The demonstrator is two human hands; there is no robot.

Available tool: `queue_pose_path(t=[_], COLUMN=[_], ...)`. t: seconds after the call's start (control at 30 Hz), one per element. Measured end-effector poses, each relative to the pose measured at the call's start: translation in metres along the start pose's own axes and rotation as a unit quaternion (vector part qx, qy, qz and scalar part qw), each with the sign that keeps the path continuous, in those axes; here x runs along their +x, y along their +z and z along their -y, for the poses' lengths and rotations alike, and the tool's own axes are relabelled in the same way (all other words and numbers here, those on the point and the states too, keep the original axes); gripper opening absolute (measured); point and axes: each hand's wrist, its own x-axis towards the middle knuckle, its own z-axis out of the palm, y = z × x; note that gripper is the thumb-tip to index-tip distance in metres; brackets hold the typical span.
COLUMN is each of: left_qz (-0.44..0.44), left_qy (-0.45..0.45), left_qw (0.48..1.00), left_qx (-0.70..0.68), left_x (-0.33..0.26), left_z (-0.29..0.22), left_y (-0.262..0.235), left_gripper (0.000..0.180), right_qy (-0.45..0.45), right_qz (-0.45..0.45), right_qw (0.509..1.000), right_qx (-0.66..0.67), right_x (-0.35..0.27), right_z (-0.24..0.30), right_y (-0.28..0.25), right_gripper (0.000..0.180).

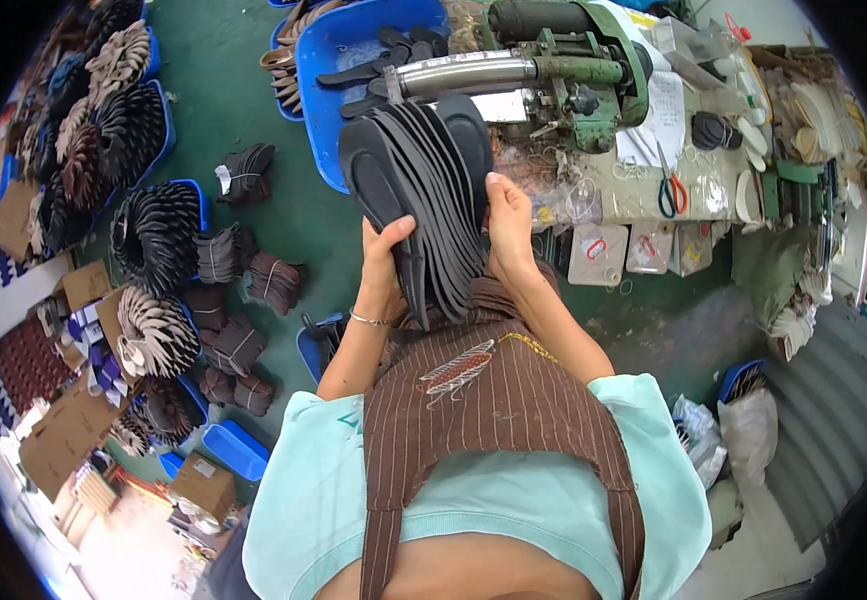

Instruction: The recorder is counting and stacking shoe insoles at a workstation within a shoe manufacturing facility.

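A thick stack of dark grey and black shoe insoles (pixel 431 215) stands on edge in front of my apron, fanned slightly at the top. My left hand (pixel 384 248) wraps round the stack's left side, its thumb lying on the face of the outermost insole. At the right side, my right hand (pixel 509 212) grips the stack with bent fingers, thumb and fingertips near the edge of the last insole. Just beyond the stack, a blue bin (pixel 321 135) holds several loose black insoles (pixel 408 50).
A green machine with a shiny metal roller (pixel 468 73) sits on the workbench (pixel 708 195). Orange-handled scissors (pixel 671 196) and a sheet of paper (pixel 653 118) lie there too. Tied insole bundles (pixel 275 282) rest on the green floor at left, beside blue bins of coiled insoles (pixel 156 235).
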Motion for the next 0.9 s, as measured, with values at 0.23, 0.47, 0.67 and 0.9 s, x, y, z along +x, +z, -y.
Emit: queue_pose_path(t=[0.23,0.47,0.67,0.9], left_qz=[-0.010,-0.037,0.014,-0.004], left_qy=[-0.050,-0.080,-0.076,-0.087], left_qw=[0.995,0.990,0.990,0.988], left_qx=[-0.091,-0.107,-0.117,-0.129], left_x=[0.016,0.023,0.024,0.033], left_z=[-0.004,0.003,0.007,0.009], left_y=[-0.013,-0.021,-0.018,-0.028], left_gripper=[0.055,0.054,0.049,0.047], right_qy=[-0.099,0.013,-0.055,-0.028], right_qz=[-0.083,0.063,0.026,-0.038], right_qw=[0.974,0.997,0.995,0.998], right_qx=[-0.185,0.045,-0.073,-0.043], right_x=[0.083,0.003,0.073,0.039], right_z=[0.009,-0.011,0.017,-0.010], right_y=[0.012,0.013,0.007,0.000], right_gripper=[0.035,0.031,0.036,0.028])
